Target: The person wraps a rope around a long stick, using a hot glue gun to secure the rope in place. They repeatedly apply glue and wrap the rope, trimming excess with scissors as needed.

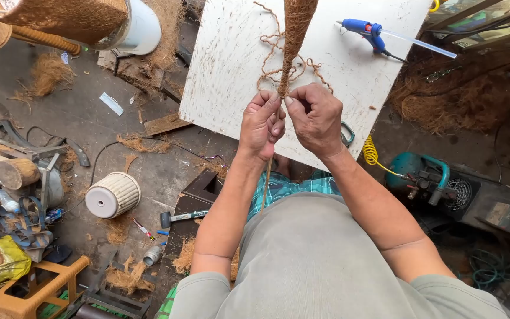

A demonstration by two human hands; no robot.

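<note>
Head view: the left hand (262, 123) and right hand (316, 116) are both pinching the cone (295, 41) tip, where keeping the cord (265, 180) taut seems wise.

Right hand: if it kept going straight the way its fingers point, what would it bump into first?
The right hand points left, so it would meet the left hand almost at once, with the cone's tip pinched between them.

Cluttered concrete floor (78, 112), white worktable (225, 65).

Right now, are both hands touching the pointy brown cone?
Touching. The head view shows the left hand and right hand pinching the cone at its tip.
</note>
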